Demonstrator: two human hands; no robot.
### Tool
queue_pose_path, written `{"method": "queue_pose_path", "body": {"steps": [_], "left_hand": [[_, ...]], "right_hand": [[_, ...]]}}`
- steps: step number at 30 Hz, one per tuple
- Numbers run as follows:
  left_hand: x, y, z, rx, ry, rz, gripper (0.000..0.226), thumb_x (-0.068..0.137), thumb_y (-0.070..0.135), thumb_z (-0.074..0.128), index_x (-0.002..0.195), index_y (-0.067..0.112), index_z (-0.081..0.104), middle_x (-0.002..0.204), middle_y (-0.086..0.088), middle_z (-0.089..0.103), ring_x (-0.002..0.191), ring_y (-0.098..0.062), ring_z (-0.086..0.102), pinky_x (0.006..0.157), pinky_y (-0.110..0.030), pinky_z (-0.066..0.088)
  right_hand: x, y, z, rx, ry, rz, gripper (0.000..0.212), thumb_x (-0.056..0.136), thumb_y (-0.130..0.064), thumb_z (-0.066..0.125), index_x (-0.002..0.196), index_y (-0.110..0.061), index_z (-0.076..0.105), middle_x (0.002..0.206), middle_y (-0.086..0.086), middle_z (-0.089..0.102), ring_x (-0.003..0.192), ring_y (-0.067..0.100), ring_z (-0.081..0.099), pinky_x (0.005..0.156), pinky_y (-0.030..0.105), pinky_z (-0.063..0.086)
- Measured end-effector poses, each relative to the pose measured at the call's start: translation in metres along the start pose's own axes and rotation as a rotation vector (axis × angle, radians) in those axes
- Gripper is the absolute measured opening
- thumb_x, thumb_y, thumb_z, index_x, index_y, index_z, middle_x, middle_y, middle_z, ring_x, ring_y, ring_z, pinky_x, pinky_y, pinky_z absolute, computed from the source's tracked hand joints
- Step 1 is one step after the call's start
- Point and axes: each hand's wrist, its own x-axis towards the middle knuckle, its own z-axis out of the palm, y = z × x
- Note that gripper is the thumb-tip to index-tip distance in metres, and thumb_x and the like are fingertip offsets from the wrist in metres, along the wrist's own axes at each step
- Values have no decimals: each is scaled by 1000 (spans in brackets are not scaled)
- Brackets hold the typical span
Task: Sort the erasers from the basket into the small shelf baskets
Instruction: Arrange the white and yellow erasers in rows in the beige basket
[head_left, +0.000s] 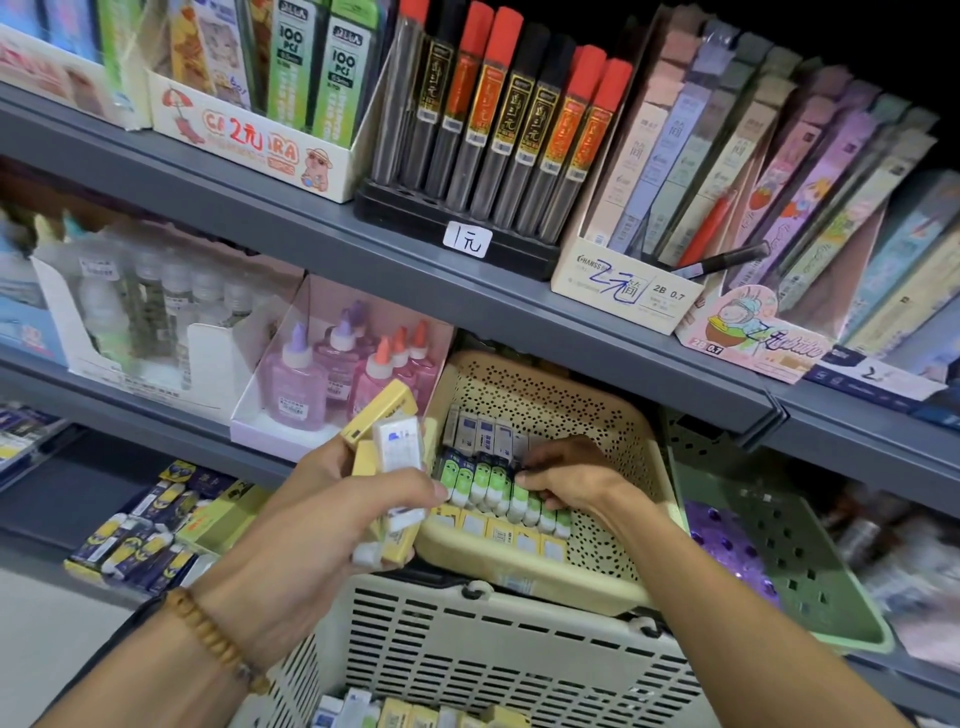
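Gripping a stack of yellow and white erasers (387, 467) in left hand (332, 514) as supply, while right hand (566, 475) fingers (535, 480) pinch green erasers (498, 486), tidying rows in beige shelf basket (561, 395) at frame centre.

Both forearms are bare, with no sleeves showing at the lower edge of the frame. Round the left wrist, at the lower left of the frame, sits a bracelet (218, 640) of small tan wooden beads with a few darker, greyish beads at one end. The hands wear no gloves.

Glue bottles (332, 374) stand in a pink box on the middle shelf. Above, black lead tubes (498, 130) fill a black rack (457, 234); a green basket (779, 551) sits right.
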Motion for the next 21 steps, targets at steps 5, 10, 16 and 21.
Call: {"method": "queue_pose_path", "body": {"steps": [5,10,16,21], "left_hand": [[-2,2,1,-9,-35,-6,68,36,7,84,101,17,68,91,-15,74,76,-22,69,66,-38,52],[-4,0,-1,-57,-79,-58,58,48,7,77,105,14,68,100,-17,73,86,-28,68,71,-42,52],[-6,-3,-1,-23,-189,-112,66,40,7,82,104,10,67,93,-14,73,81,-30,68,64,-38,49],[-5,-7,2,-69,-283,-198,48,40,8,82,87,13,73,93,-20,69,79,-32,66,68,-42,49]], "right_hand": [[-4,-5,2,123,-14,52,26,82,-2,76,107,-6,71,93,8,75,63,14,73,62,24,61],[-32,-24,4,240,107,-87,16,87,-25,73,100,-15,73,72,0,69,55,11,57,48,23,45],[-100,-65,14,579,-404,-512,22,78,-25,74,99,-20,77,94,3,72,75,9,58,58,21,41],[-116,-77,18,417,-401,-620,15,88,-3,68,95,-16,73,91,5,71,82,15,62,70,21,50]]}}
